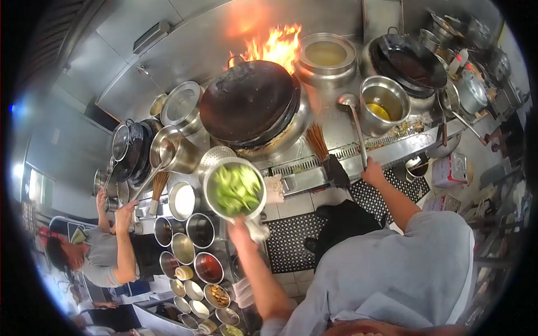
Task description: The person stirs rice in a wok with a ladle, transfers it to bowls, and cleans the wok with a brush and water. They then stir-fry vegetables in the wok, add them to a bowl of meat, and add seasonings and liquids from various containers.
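Note:
My left hand [240,228] is closed at the near rim of a metal bowl [207,197] filled with sliced green vegetables [234,189]. Beneath the bowl's far edge lies a perforated skimmer [217,157]. My right hand [372,171] grips the handle end of a long ladle [357,126], whose round head rests on the steel stove top. Between my hands stands a bamboo brush [317,141] with a dark cloth by its handle. Beyond the bowl, a large blackened wok [246,101] sits on the burner, with tall flames [274,47] behind it.
A co-worker [106,246] at the left handles a ladle and a strainer. Seasoning pots [208,267] stand along the lower left. A pot of yellow liquid [384,106] and another wok [412,61] are at the right. A black perforated mat [291,242] lies on the floor.

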The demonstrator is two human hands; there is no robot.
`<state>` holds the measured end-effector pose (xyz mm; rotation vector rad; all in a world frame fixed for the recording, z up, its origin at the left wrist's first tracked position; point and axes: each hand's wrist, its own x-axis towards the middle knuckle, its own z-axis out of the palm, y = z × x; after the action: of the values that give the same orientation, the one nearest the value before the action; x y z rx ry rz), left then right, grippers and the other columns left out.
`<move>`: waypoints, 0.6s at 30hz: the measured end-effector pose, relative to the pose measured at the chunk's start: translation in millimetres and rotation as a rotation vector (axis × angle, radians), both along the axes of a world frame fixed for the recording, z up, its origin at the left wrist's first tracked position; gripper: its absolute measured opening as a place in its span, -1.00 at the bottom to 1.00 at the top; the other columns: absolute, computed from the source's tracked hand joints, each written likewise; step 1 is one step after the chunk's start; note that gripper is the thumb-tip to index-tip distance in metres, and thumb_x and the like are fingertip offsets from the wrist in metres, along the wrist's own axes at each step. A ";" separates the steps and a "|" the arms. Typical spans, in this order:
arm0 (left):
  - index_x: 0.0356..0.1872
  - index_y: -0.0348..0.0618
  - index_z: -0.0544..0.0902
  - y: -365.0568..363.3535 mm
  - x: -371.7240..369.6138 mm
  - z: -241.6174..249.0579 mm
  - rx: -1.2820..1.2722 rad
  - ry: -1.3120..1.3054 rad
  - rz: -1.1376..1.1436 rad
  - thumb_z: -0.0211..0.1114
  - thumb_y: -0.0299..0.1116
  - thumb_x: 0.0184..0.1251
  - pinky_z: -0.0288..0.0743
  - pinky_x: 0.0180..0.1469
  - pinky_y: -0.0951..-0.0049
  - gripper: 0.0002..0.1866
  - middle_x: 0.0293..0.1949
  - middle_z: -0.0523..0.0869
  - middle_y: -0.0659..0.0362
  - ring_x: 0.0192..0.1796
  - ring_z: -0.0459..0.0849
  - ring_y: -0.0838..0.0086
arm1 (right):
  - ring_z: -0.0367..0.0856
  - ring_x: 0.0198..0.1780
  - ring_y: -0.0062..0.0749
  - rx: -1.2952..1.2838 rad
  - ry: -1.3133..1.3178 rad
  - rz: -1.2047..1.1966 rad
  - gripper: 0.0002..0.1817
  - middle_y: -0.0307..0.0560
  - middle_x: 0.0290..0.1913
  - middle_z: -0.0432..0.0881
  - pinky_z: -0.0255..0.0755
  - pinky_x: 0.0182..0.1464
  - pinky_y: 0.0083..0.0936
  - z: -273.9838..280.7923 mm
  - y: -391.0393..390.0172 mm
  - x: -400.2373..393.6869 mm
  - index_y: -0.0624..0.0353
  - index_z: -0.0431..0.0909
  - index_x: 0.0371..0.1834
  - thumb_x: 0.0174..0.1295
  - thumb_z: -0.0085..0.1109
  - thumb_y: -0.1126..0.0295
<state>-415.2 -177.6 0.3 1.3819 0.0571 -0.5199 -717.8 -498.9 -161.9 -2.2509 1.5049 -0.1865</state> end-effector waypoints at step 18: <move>0.41 -0.22 0.16 -246.9 214.7 194.1 0.946 -1.420 0.491 0.15 -0.46 0.19 0.46 0.08 0.04 -0.30 0.28 0.37 -0.18 0.06 0.50 -0.12 | 0.45 -0.74 -0.38 0.168 -0.468 -0.058 -0.78 -0.09 -0.66 0.47 0.26 -0.70 -0.41 172.0 -270.8 63.9 0.28 0.41 -0.13 0.27 0.00 0.36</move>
<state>-200.5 -424.6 194.4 2.2717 -0.5632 1.1039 -653.9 -769.8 10.2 -1.8664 1.2795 -0.5417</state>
